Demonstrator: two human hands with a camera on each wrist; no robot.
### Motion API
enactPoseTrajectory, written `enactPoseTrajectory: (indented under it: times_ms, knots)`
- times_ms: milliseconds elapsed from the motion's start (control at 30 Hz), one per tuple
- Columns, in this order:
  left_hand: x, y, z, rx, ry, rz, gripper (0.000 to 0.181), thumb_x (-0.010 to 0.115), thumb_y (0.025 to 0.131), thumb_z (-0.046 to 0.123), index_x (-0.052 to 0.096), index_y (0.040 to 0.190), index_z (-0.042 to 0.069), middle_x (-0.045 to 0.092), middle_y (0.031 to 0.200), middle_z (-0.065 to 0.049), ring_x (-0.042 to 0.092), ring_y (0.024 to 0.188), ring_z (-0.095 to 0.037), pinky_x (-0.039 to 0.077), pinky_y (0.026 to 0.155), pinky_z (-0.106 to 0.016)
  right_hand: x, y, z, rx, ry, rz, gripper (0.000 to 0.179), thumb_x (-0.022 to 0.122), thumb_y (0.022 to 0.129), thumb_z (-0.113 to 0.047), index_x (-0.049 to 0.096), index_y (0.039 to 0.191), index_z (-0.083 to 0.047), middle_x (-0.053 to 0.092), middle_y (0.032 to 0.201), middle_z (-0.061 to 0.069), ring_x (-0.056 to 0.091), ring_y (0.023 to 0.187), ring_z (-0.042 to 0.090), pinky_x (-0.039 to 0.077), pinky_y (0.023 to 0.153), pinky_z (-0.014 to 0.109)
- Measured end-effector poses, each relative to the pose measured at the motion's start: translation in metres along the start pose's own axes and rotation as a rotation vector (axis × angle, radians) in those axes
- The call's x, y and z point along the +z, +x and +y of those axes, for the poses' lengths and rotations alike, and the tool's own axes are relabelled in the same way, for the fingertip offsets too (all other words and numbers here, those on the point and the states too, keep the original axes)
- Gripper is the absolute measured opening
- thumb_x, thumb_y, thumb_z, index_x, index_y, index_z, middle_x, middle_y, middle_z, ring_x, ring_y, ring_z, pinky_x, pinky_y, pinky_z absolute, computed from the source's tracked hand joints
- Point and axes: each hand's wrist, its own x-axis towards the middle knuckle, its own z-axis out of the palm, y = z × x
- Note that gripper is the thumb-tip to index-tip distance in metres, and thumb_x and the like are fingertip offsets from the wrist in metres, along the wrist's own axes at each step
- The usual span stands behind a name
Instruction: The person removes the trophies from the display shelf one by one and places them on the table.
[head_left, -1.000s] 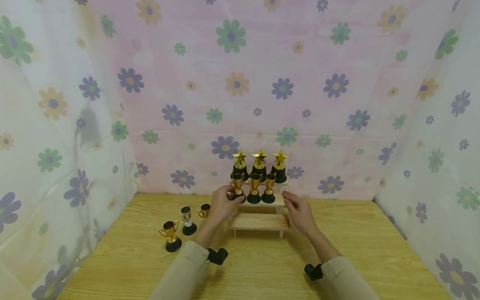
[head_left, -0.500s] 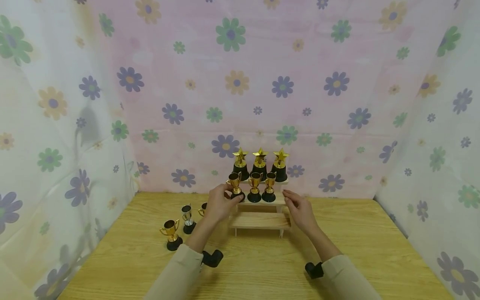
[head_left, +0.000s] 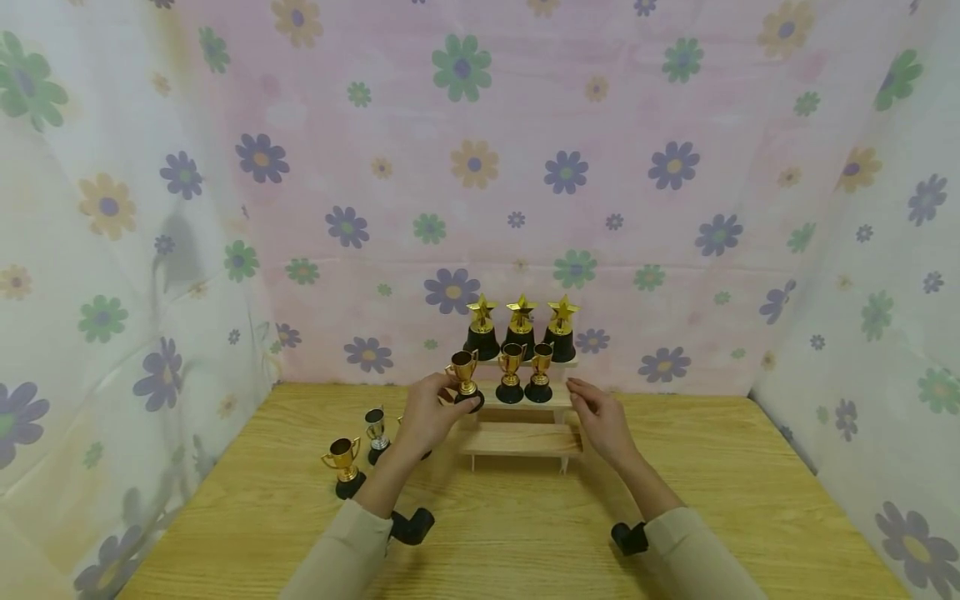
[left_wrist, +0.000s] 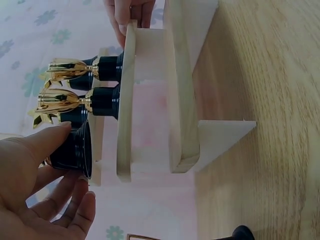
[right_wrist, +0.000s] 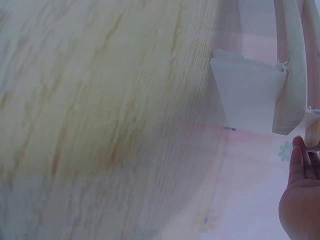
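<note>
My left hand [head_left: 431,414] grips a gold trophy cup [head_left: 467,375] by its black base, fingers and thumb round it. In the left wrist view, this black base [left_wrist: 75,150] is apart from the middle tier, off its left end. Two more gold trophy cups [head_left: 511,367] stand upright on that tier of the wooden stand [head_left: 521,437]. Above them, three gold star trophies [head_left: 521,321] line the top tier. At the stand's right end, my right hand [head_left: 603,425] pinches the middle tier's edge, with fingertips [right_wrist: 297,142] at the board in the right wrist view.
On the table [head_left: 525,533], left of the stand, are a gold trophy cup [head_left: 345,458] and a silver trophy cup [head_left: 377,429]. Another trophy is mostly hidden behind my left hand. The bottom tier [head_left: 517,435] juts out in front. A flowered cloth [head_left: 510,133] hangs behind.
My left hand has taken the leftmost gold trophy cup off the middle tier and moved it left and slightly toward me. The right hand stays at the stand's right end.
</note>
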Motion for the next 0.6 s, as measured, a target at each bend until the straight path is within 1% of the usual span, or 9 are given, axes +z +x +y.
enactPoseTrajectory:
  times_ms: [167, 333, 433, 600]
  knots:
    - [-0.0018, -0.0039, 0.0021, 0.024, -0.013, -0.015, 0.023, 0.081, 0.089, 0.015, 0.076, 0.107, 0.002, 0.071, 0.105, -0.011, 0.064, 0.090, -0.027, 0.053, 0.074, -0.039, 0.0001, 0.0005, -0.0005, 0.001, 0.005, -0.002, 0.032, 0.055, 0.106, -0.006, 0.062, 0.133, 0.009, 0.056, 0.144, 0.027, 0.058, 0.128, 0.041, 0.051, 0.099, 0.051]
    - [-0.0013, -0.0050, 0.0041, 0.053, -0.017, -0.058, 0.019, 0.077, 0.093, 0.015, 0.077, 0.108, 0.004, 0.069, 0.103, -0.010, 0.061, 0.088, -0.023, 0.052, 0.075, -0.038, 0.0003, 0.0009, -0.0002, -0.019, -0.007, 0.008, 0.032, 0.055, 0.105, -0.005, 0.062, 0.132, 0.011, 0.057, 0.142, 0.027, 0.058, 0.127, 0.042, 0.051, 0.098, 0.049]
    - [-0.0002, -0.0051, 0.0050, 0.073, -0.018, -0.079, 0.016, 0.075, 0.095, 0.014, 0.077, 0.108, 0.005, 0.066, 0.100, -0.009, 0.058, 0.086, -0.021, 0.051, 0.073, -0.036, 0.0000, 0.0008, -0.0007, -0.027, -0.007, 0.013, 0.031, 0.055, 0.105, -0.004, 0.063, 0.132, 0.010, 0.057, 0.142, 0.027, 0.058, 0.128, 0.042, 0.051, 0.098, 0.049]
    - [0.0039, -0.0075, 0.0055, 0.088, -0.006, -0.099, 0.013, 0.072, 0.097, 0.016, 0.074, 0.105, 0.006, 0.062, 0.098, -0.008, 0.053, 0.082, -0.018, 0.047, 0.070, -0.033, -0.0004, 0.0004, -0.0008, -0.013, 0.013, 0.000, 0.032, 0.055, 0.105, -0.004, 0.062, 0.132, 0.010, 0.056, 0.142, 0.028, 0.057, 0.129, 0.042, 0.050, 0.100, 0.051]
